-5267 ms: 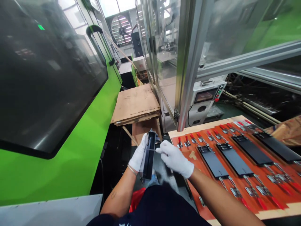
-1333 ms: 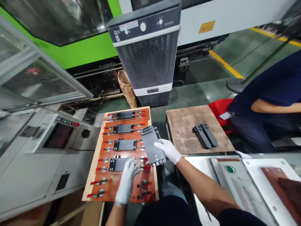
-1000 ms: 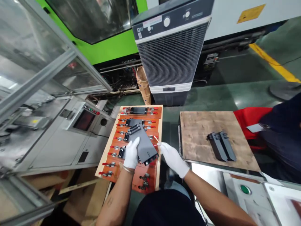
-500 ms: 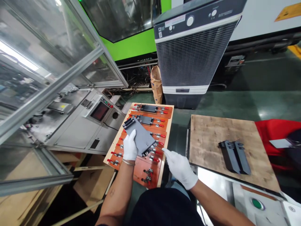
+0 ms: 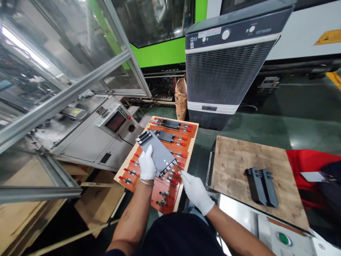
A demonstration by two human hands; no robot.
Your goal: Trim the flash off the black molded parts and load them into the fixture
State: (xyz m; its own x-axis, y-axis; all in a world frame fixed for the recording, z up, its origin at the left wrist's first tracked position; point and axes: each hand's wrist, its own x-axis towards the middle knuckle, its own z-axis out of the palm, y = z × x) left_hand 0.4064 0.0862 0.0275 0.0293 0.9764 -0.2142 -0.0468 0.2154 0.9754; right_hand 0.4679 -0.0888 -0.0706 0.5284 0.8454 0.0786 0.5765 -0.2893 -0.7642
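While gloved left hand [image 5: 147, 163] grips grey plate [image 5: 159, 155] | right hand [image 5: 196, 191] open beside it | clamp board [image 5: 173, 203] holds black plates [image 5: 169, 123]

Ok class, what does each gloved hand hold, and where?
The left white-gloved hand holds the dark grey rectangular plate by its long edge, mid-length; the right white-gloved hand holds nothing.

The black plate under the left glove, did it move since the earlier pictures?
Yes. Compared with the orange board, the black plate has gone from the board's right edge across toward its left edge, under the left hand.
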